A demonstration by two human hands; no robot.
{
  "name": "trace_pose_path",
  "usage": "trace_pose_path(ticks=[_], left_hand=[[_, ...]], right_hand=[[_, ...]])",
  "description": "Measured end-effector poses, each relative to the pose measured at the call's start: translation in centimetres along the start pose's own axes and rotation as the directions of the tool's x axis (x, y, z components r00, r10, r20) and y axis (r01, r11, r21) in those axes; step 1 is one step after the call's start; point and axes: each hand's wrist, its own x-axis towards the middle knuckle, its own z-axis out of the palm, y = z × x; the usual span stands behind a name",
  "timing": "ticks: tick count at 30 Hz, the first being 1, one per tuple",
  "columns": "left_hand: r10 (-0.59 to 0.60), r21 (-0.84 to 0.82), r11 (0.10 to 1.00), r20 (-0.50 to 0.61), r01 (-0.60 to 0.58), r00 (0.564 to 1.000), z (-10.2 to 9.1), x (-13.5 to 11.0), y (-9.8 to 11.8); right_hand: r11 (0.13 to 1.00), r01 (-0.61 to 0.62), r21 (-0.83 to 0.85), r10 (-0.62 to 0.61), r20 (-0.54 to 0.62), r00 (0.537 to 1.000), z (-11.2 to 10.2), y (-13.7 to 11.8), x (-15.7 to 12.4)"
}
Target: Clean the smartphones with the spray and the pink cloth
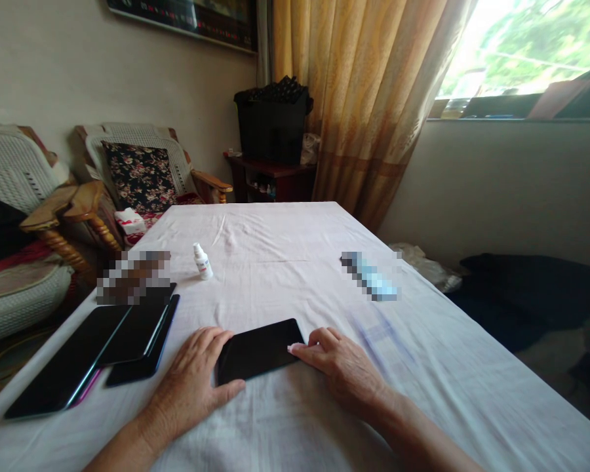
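Note:
A black phone (258,351) lies screen-up on the white tablecloth (285,255) near the front edge. My left hand (194,380) rests flat on the cloth at the phone's left end, fingers and thumb around its corner. My right hand (341,367) lies at the phone's right end, fingertips touching its edge. Both hands steady the phone where it lies on the table. A small white spray bottle (202,261) stands upright farther back, left of centre.
Several dark phones and tablets (96,354) overlap at the table's left edge. A blurred-out object (368,275) lies to the right. Wooden armchairs with cushions (137,174) stand at the left, a dark side table with a black bin (273,124) behind, curtains by the window.

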Motion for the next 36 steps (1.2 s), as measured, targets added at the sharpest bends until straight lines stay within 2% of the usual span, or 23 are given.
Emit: trace_pose_path(ticks=[5, 9, 15, 23, 28, 32, 36], left_hand=[[0.000, 0.005, 1.000, 0.005, 0.000, 1.000, -0.1, 0.0, 0.0], [0.005, -0.005, 1.000, 0.013, -0.005, 1.000, -0.3, 0.2, 0.3], [-0.009, -0.031, 0.999, 0.044, 0.011, 0.999, -0.8, 0.3, 0.4], [-0.016, -0.074, 0.997, 0.101, 0.023, 0.995, -1.5, 0.3, 0.5], [-0.042, -0.056, 0.997, 0.038, 0.044, 0.998, -0.8, 0.2, 1.7], [0.000, -0.033, 0.999, -0.012, -0.001, 1.000, -0.4, 0.0, 2.0], [0.044, -0.061, 0.997, 0.039, -0.042, 0.998, -1.1, 0.1, 2.3]], right_hand=[[1.000, 0.023, 0.021, -0.023, 0.004, 1.000, 0.1, 0.3, -1.2], [1.000, 0.008, 0.011, -0.009, 0.021, 1.000, 0.2, 0.4, -0.8], [0.988, -0.125, -0.088, 0.125, -0.005, 0.992, 0.8, 0.4, 0.1], [0.968, -0.163, -0.189, 0.160, -0.028, 0.987, 1.3, -0.9, -1.1], [0.962, -0.186, -0.199, 0.190, -0.001, 0.982, 2.0, -2.5, -0.8], [0.974, -0.156, -0.164, 0.162, 0.028, 0.986, 2.2, -3.0, -0.6], [0.955, -0.233, -0.181, 0.233, -0.023, 0.972, 1.8, -2.3, -0.8]])
